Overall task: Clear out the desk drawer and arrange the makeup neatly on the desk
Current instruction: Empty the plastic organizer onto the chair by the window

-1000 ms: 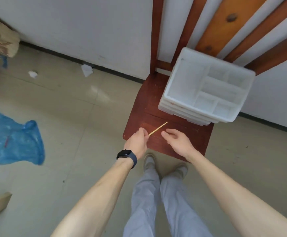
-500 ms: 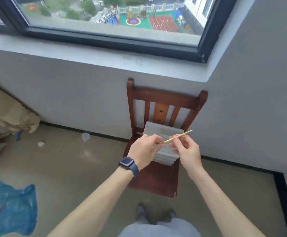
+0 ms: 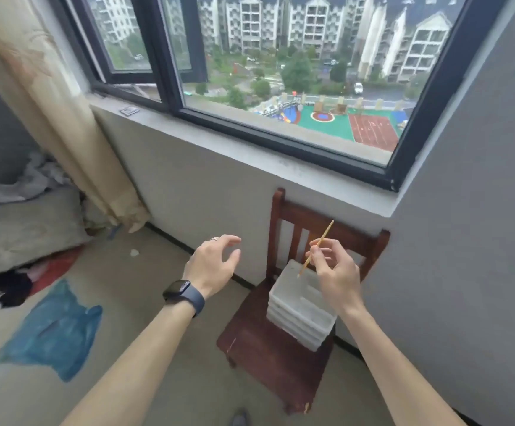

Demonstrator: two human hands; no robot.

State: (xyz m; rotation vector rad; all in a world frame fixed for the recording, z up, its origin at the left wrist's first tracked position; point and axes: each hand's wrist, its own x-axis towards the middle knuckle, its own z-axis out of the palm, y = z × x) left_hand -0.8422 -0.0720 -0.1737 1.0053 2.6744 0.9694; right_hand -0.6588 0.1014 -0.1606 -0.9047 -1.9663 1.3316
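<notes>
One thin yellow stick [image 3: 324, 235] pinched in the right hand [image 3: 339, 272] wants light carrying; left hand [image 3: 210, 265], nine o'clock, half-open, empty.

right hand [image 3: 337, 272]: pinches thin stick [image 3: 316, 248] | left hand [image 3: 211, 264]: empty | white trays [image 3: 296, 312] on chair [image 3: 268, 355]

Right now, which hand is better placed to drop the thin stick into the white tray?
Right. The right hand pinches the thin stick and appears to be just over the white tray stack on the chair. The left hand is open, holds nothing and is off to the side.
</notes>
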